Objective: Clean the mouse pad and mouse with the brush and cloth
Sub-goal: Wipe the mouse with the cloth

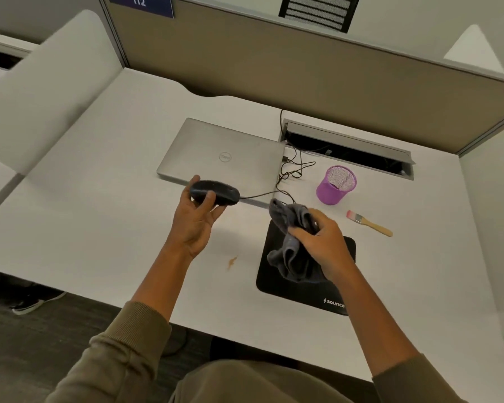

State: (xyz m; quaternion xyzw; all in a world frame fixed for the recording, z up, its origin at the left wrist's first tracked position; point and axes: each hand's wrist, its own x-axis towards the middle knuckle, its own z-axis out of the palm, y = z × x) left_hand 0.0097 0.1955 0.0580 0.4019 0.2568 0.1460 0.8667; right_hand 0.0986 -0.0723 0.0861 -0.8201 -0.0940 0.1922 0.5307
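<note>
Office cubicle: numbered partition [274,62] (112), desk [99,199], laptop [224,155]

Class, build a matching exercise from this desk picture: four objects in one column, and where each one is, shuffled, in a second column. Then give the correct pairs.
Column A
1. mouse
2. cloth
3. brush
4. mouse pad

Column B
a. lying flat on the desk, under the right hand
b. gripped in the right hand
c. held up in the left hand
d. lying on the desk near the purple mesh cup

Pairs: 1-c, 2-b, 3-d, 4-a
</note>
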